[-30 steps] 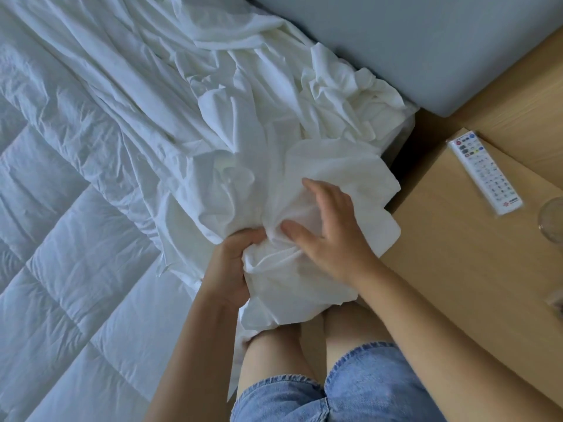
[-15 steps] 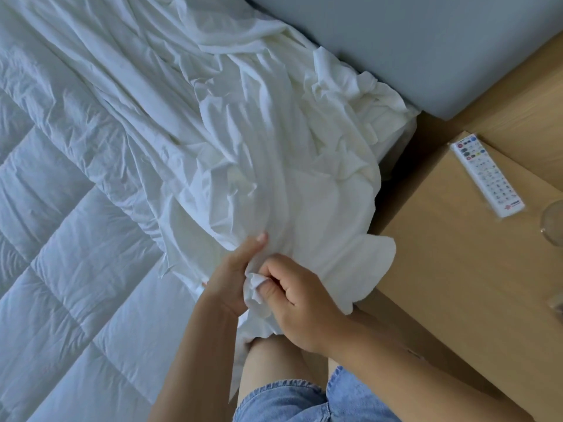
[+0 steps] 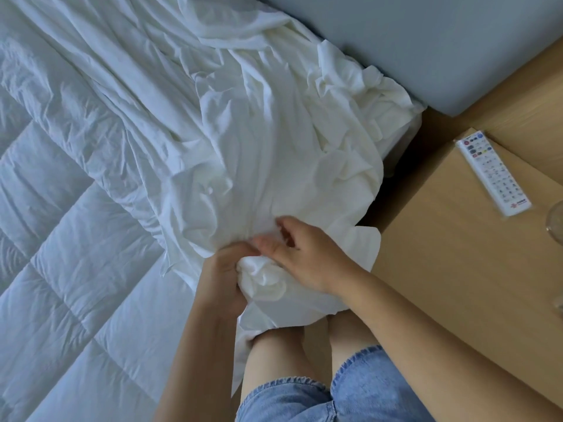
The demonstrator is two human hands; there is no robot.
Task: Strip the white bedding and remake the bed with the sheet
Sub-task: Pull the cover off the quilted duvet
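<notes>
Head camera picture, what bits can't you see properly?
All in the head view:
Right hand: fingertips blurred by motion, so its grip on the sheet is unclear.
Left hand: fingers hidden under the bunched sheet.
Glass: cut off by the right edge.
Remote: button labels too small to read.

Sheet (image 3: 259, 132) heaped on quilted pad (image 3: 61, 239), centre to 12 o'clock, headboard (image 3: 441, 41) set at 1 o'clock, bedside table (image 3: 457, 254) at 3 o'clock, remote (image 3: 493, 173) laid on it, left hand (image 3: 222, 278) and right hand (image 3: 304, 257) held at sheet's 6 o'clock edge
</notes>
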